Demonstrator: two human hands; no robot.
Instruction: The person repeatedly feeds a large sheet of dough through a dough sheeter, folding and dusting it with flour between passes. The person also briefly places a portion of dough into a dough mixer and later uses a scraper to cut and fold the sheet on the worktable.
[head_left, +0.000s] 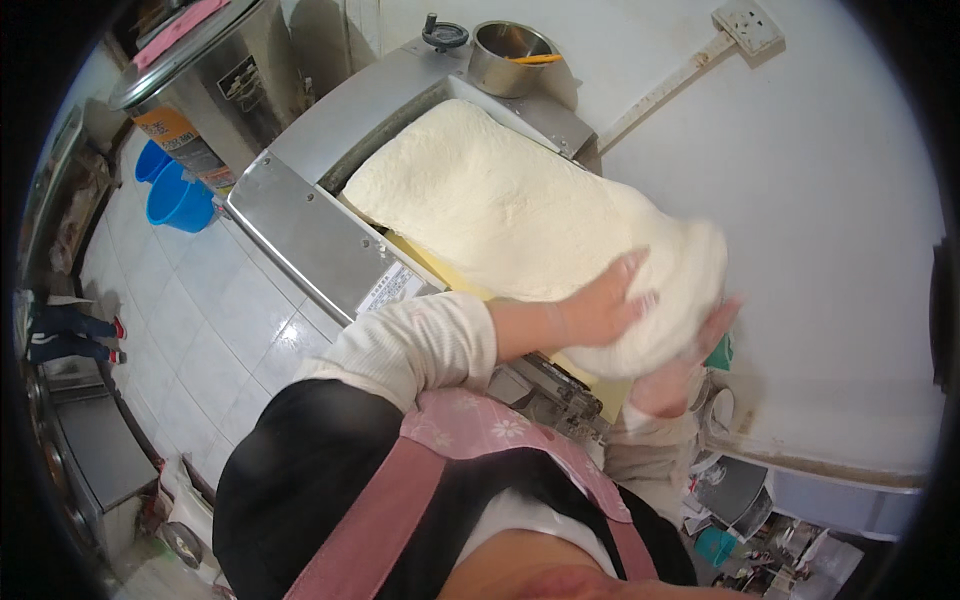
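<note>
A large sheet of pale dough (510, 202) lies across the stainless steel dough roller machine (289, 217) and its yellow belt or board (427, 259). Its near right end is folded or bulging and blurred. My left hand (615, 304) reaches over the dough near that end, fingers spread and blurred, touching or just above the surface. At the outer right edge of the dough is my right hand (694, 352), also blurred, its palm side towards the dough; whether it grips the edge cannot be made out.
A steel pot (506, 64) with an orange-handled tool stands on the machine's far end, beside a black handwheel (444, 34). Left are a large steel drum (217, 90) and blue buckets (180, 196). A white wall (825, 225) bounds the right. Another person's legs (75, 330) show far left.
</note>
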